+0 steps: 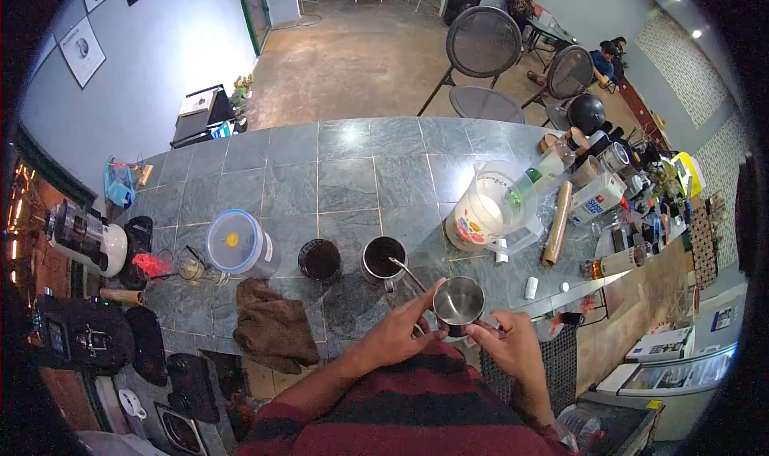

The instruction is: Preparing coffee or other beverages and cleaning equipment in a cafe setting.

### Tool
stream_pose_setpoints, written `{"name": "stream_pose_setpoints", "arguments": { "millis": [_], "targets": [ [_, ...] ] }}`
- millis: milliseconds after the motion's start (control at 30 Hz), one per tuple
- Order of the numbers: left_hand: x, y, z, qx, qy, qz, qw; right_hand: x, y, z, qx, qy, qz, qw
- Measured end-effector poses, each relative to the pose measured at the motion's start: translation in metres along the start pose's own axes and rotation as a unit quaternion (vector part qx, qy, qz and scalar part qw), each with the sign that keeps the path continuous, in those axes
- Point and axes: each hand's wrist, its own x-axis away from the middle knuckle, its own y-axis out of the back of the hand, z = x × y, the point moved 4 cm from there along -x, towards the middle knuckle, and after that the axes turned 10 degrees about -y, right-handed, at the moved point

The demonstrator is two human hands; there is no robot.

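A small, empty-looking stainless steel cup (pixel 459 300) is held close to my body between both hands. My left hand (pixel 405 324) grips its left side, and my right hand (pixel 507 342) has its fingers at the lower right. Just left of them, a metal mug (pixel 384 257) with dark contents stands on the tiled counter, a spoon (pixel 408 272) leaning out of it. Beside it is a glass (pixel 319 260) of dark liquid. A floral plastic pitcher (pixel 474 221) with white contents stands beyond my right hand, touching or overlapping a clear measuring jug (pixel 522 197).
A blue-lidded tub (pixel 234 242) and a brown cloth (pixel 276 327) lie to the left on the counter (pixel 348 182). On the right are a cardboard roll (pixel 557 224), a milk carton (pixel 598 197), a bottle (pixel 619 262) and crowded containers. Several people sit far back right.
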Motion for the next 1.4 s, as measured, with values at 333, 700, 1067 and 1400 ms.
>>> {"name": "stream_pose_setpoints", "arguments": {
  "millis": [333, 700, 1067, 1400],
  "targets": [
    [-0.01, -0.012, 0.002, 0.008, 0.047, 0.04, 0.998, 0.002, 0.007, -0.019, 0.025, -0.012, -0.027, 0.999],
    [-0.014, 0.005, -0.003, 0.015, 0.033, 0.006, 0.999, -0.006, 0.007, 0.012, 0.003, 0.011, -0.032, 0.999],
    [-0.002, 0.005, 0.005, -0.002, 0.037, -0.001, 0.999, -0.012, 0.002, 0.006, 0.061, 0.01, -0.01, 0.998],
    [-0.008, -0.015, 0.014, 0.035, 0.01, 0.025, 0.999, -0.006, 0.009, -0.006, 0.012, -0.019, -0.009, 1.0]
  ]
}}
